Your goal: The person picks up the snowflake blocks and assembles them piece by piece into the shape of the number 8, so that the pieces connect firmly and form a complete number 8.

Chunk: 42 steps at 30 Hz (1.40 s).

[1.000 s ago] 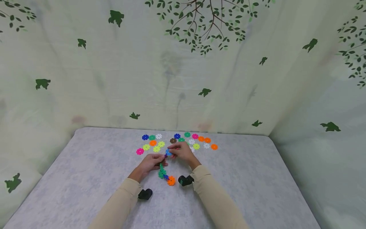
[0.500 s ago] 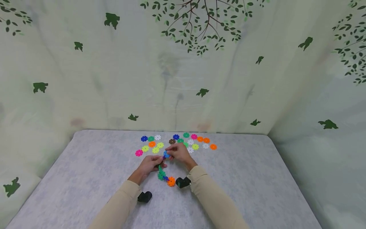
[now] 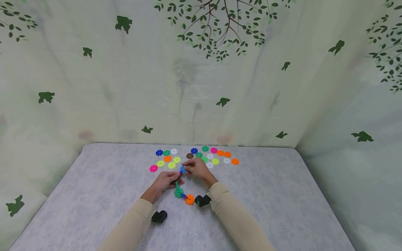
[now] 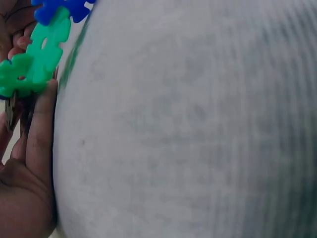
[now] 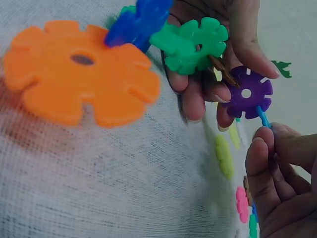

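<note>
A chain of slotted plastic snowflake discs hangs between my hands over the table. At its low end is an orange disc (image 5: 37,74), joined to a dark blue disc (image 5: 141,25), then green discs (image 5: 210,37), a brown disc (image 5: 224,72) and a purple disc (image 5: 242,101). My left hand (image 3: 164,182) pinches the purple disc between thumb and fingers, the green part hanging below its palm. My right hand (image 3: 198,168) pinches a light blue disc (image 3: 183,169) whose edge sits at a slot of the purple one. In the left wrist view the green discs (image 4: 47,47) lie over the fingers.
Loose discs in several colours lie in two groups at the back of the grey table (image 3: 267,195), among them a pink disc (image 3: 153,168), a brown one (image 3: 190,156) and an orange one (image 3: 235,161). A leaf-printed curtain (image 3: 157,87) stands behind.
The hands stay together and have shifted only slightly. The hanging chain end with the orange disc has swung a little to the right. The light blue disc is still in the right hand.
</note>
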Available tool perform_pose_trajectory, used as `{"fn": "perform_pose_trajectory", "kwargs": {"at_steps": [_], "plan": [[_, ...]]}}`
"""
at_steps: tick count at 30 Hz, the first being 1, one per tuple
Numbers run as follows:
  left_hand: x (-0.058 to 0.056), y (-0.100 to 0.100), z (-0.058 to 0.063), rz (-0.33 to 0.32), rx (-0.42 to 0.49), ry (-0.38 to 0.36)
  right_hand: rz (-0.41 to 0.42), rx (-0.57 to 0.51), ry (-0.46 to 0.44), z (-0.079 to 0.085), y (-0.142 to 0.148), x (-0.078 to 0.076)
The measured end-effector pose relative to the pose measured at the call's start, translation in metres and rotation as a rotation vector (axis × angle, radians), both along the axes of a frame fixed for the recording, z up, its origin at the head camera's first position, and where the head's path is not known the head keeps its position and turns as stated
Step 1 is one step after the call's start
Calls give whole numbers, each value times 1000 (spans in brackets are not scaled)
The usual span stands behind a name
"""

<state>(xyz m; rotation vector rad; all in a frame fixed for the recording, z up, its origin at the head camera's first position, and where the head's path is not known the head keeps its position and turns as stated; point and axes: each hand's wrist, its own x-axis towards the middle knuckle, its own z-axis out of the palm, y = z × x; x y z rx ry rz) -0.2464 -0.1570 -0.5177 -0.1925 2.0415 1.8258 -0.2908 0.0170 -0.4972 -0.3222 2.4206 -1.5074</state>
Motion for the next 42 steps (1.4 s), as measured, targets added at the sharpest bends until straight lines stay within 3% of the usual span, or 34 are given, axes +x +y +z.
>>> {"fn": "perform_pose_trajectory", "kwargs": {"at_steps": [7,15,19,25,30,36,42], "plan": [[1,-3,-2,-75,31,48,-50,-64,9,-8,3,1],[1,5,-7,34,-25,73,-86,-159,38,-13,-1,4],[3,5,-8,39,-44,66,-82,-180,22,-12,-2,5],[3,4,-6,43,-47,65,-64,-116,-20,-7,-2,3],[5,4,-4,31,-45,85,-39,-52,-2,-5,0,3],[4,5,-5,33,-33,81,-98,-92,-13,-7,-1,7],[5,3,-2,34,-66,85,-90,-93,-14,-7,-6,9]]}}
